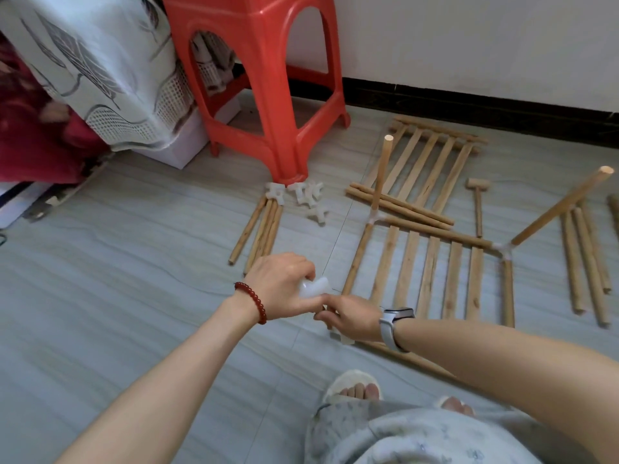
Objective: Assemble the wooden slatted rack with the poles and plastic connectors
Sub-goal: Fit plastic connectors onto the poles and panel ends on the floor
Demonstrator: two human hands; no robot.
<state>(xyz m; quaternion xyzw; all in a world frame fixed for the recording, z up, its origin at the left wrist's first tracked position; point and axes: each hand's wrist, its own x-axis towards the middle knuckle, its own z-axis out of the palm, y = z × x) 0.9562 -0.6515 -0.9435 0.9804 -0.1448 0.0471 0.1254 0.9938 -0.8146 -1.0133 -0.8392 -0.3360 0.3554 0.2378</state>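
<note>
- Head view: the left hand [281, 284], a red bead bracelet [252, 302] on its wrist, has its fingers curled round a translucent white plastic connector [313, 289], held just above the grey tiled floor [134, 246].
- The right hand [351, 318], with a smartwatch [395, 318] on the wrist, has its fingers bent down at the near-left corner of the frame, its fingertips touching the left hand; what it has hold of I cannot tell, as the hand hides it.
- Under that hand a second white connector piece [341, 338] shows at the corner, with a pole [412, 360] running off to the right beneath the forearm.
- The slatted panel [432, 276] lies flat just beyond the right hand, side poles joined by corner connectors [376, 218], each with an upright pole [382, 175] rising from it.
- A second slatted panel [432, 162] lies farther off near the black skirting.
- A small wooden mallet [477, 205] lies between the panels and a group of loose poles [586, 259] at the right.
- Left of the panels lies a bundle of short poles [261, 229], with a heap of spare connectors [310, 199] at the foot of a red plastic stool [261, 78].
</note>
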